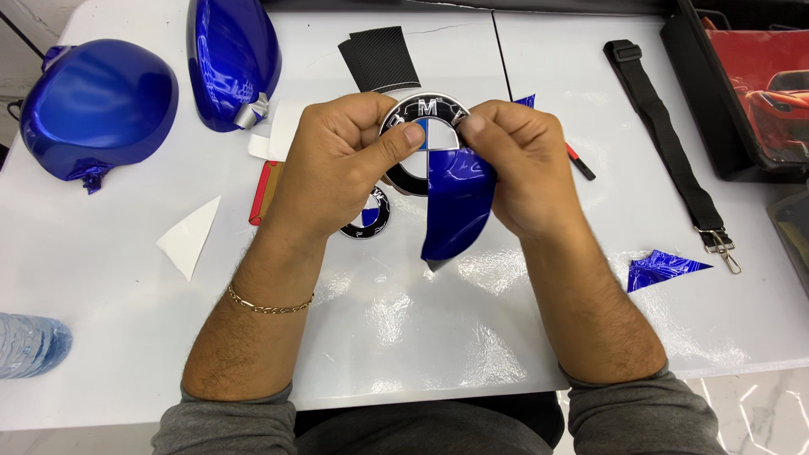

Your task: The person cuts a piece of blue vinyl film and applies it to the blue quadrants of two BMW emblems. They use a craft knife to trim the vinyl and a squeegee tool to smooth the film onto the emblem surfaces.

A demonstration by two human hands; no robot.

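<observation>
Both hands hold a round car emblem (425,114) with a black ring and blue and white quarters, raised above the white table (396,329). My left hand (333,160) grips its left side, thumb pressed on the centre. My right hand (522,164) pinches a glossy blue vinyl strip (455,206) that hangs down from the emblem's lower right part. A second, smaller round emblem (371,217) lies on the table, partly hidden under my left hand.
Two blue-wrapped mirror caps (97,105) (232,59) lie at the back left. A carbon-pattern sheet (381,57), a black strap with a clip (670,143), a blue vinyl scrap (661,268), a white paper triangle (190,236) and a water bottle (29,344) sit around.
</observation>
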